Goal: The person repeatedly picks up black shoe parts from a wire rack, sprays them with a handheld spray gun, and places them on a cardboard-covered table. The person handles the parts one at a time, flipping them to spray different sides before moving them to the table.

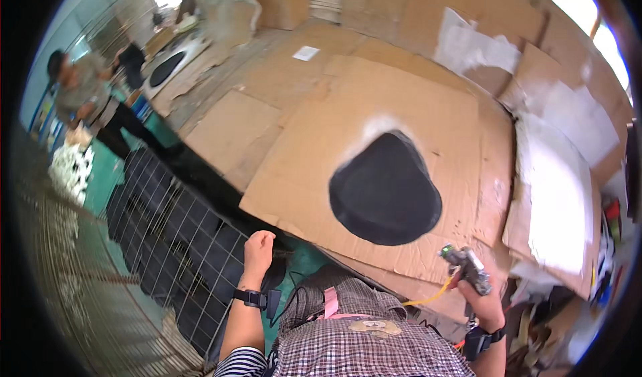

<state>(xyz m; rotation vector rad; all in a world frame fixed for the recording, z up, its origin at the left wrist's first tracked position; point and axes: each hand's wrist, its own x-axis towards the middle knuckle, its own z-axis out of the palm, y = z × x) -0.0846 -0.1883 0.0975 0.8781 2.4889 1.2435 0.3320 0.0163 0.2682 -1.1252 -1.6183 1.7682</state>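
My right hand [487, 305] grips a spray gun [472, 271], its metal body pointing up and left over the table's near right side. A yellow hose [431, 298] runs leftward from beside the gun. In front of me, a black rounded, roughly triangular flat piece [386, 193] lies on a sheet of cardboard [304, 170]. Pale spray residue borders its upper edge. My left hand [258, 251] hovers by the near left edge of the cardboard, apart from the black piece. Its fingers are curled closed, with nothing visible in them.
At left, a wire mesh rack [180, 243] holds dark padded pieces. A person [90, 99] stands beyond it, near another black piece [167, 69]. Cardboard walls [401, 16] with white-stained sheets [558, 196] enclose the table's back and right. A small white paper [305, 53] lies farther back.
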